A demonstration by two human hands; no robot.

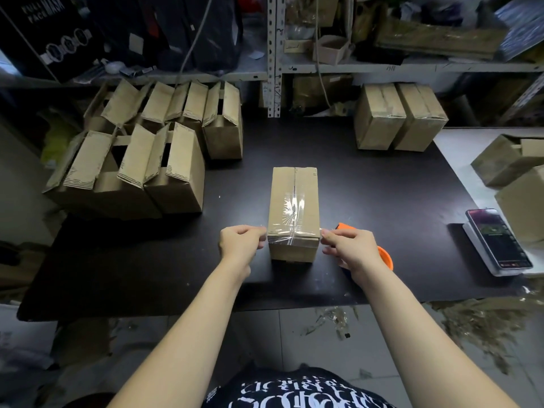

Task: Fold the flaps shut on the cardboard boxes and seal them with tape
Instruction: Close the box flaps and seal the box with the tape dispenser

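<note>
Tape (293, 232) spans the near end of the closed box (294, 187), which stands mid-way across the table (382, 187). Left hand (240, 241) and right hand (350, 245) each pinch 1 end with curled fingers, seemingly pulling it taut for a flat seal; the orange dispenser (385, 256) lies just behind the right hand.

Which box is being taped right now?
The lone centre box: left hand pinches tape across its near edge, right hand holds the dispenser. Left boxes gape open.

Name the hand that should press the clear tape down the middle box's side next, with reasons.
Left, probably. The left hand pinches the clear tape strip at the brown cardboard box's left edge, so it can fold that end down. The right hand grips the orange tape dispenser.
</note>
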